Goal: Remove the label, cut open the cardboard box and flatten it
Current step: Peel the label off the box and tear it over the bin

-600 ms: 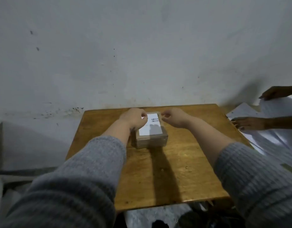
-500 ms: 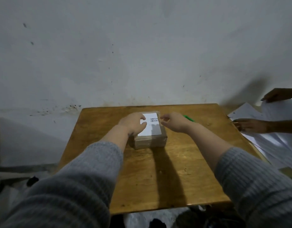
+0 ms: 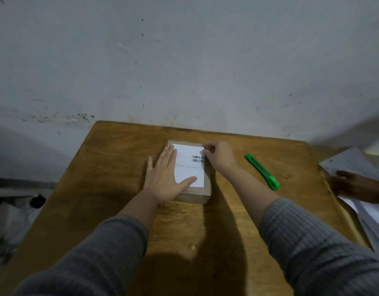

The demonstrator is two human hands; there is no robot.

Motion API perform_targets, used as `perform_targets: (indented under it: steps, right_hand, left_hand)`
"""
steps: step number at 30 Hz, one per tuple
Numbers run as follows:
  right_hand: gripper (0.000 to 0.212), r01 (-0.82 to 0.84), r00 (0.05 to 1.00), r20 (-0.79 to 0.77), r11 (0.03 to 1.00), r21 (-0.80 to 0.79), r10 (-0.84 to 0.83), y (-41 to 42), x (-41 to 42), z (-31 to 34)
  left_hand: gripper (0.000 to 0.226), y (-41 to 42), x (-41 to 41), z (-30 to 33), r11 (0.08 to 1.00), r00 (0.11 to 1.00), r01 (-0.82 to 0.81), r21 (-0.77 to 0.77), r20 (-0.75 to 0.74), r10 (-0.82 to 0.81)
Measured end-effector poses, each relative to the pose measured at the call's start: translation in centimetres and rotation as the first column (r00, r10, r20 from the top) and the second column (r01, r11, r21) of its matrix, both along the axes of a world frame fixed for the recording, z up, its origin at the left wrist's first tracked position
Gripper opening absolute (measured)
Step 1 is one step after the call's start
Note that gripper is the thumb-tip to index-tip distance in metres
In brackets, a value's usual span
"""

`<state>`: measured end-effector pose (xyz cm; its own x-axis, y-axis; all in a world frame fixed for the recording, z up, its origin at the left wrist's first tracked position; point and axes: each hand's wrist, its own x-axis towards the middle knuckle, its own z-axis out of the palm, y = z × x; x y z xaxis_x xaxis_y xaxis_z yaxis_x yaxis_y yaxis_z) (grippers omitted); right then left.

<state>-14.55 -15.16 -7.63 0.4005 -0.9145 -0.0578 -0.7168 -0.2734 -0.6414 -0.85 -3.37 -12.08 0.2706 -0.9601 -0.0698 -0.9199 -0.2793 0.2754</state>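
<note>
A small brown cardboard box (image 3: 195,196) lies on the wooden table (image 3: 120,167), sealed with tape. A white label (image 3: 189,165) with a barcode covers most of its top. My left hand (image 3: 166,178) lies flat on the box's left side, fingers straight, thumb across the label's lower edge. My right hand (image 3: 219,155) has curled fingers at the label's far right corner and pinches that corner. A green utility knife (image 3: 262,171) lies on the table to the right of the box, untouched.
The table stands against a grey wall (image 3: 184,60). At the right edge another person's hand (image 3: 350,184) rests on loose white papers (image 3: 355,165). Dark clutter lies on the floor at the left.
My left hand has gone from curled at the box's far left corner to flat on its top. The view has tilted down and closer, and the green knife now shows fully.
</note>
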Motion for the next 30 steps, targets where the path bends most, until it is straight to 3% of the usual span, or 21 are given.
perform_targets:
  steps: [7,16,24,27,30]
  right_hand:
    - [0.011,0.103,0.994,0.031,0.994,0.038,-0.104,-1.6,1.3,-1.0]
    - [0.015,0.048,0.993,-0.109,0.998,0.029,-0.045,-1.3,2.4,-0.2]
    - [0.008,0.090,0.987,0.115,0.984,0.155,-0.109,-0.9,1.4,1.8]
    - [0.011,-0.005,0.993,0.122,0.994,0.106,-0.008,-0.6,1.1,1.5]
    - [0.016,-0.113,0.994,0.017,0.990,0.081,0.112,0.0,1.1,1.1]
  left_hand:
    - [0.108,-0.3,-0.3,-0.5,1.000,0.999,-0.030,-0.009,0.021,0.030]
    - [0.109,-0.2,-0.2,-0.4,0.999,0.999,-0.031,-0.013,0.022,0.031]
    - [0.107,0.1,-0.4,-0.1,0.999,0.999,-0.030,-0.042,-0.028,0.029]
    - [0.106,0.3,-0.3,-0.1,0.997,0.998,-0.038,-0.063,-0.056,0.035]
    - [0.106,0.2,-0.4,-0.1,0.997,0.996,-0.042,-0.067,-0.076,0.037]
